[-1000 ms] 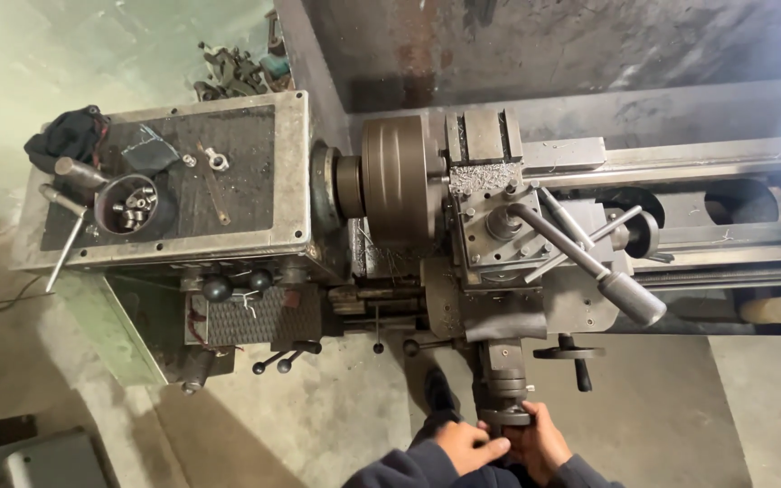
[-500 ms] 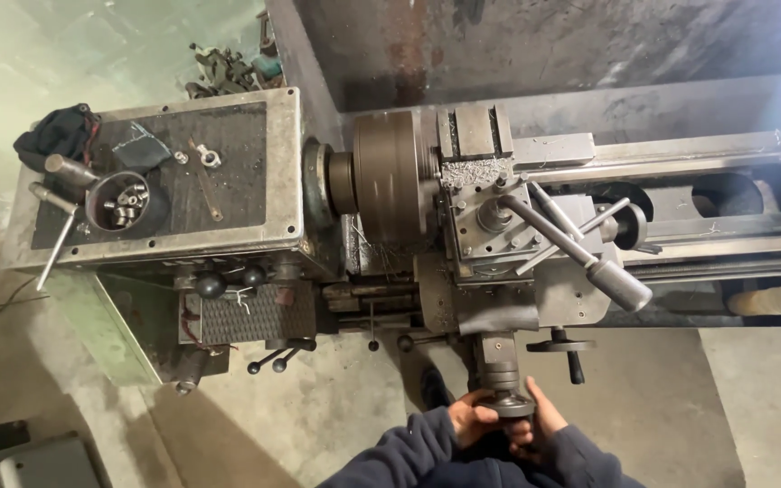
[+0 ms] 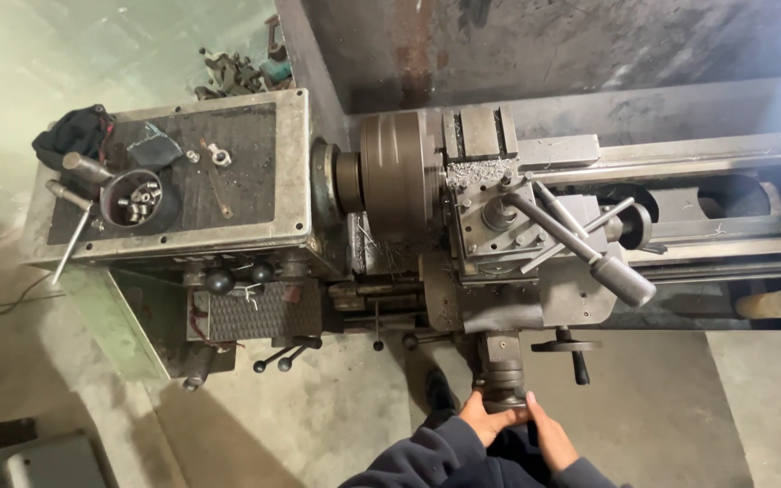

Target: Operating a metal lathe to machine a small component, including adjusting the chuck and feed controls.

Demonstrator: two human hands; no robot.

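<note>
Head view shows left hand and right hand both clasped around the lathe's stiff, heavy-looking metal handwheel, best gripped by its rim, at the carriage's near edge.

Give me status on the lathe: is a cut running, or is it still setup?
Done: metal chips already lie on the tool post, which sits right beside the chuck. In hand: left hand and right hand both grip the cross-slide handle. Left: I can't see a workpiece in the chuck or tell if it spins, so no cut is confirmed. The carriage handwheel is untouched.
</note>
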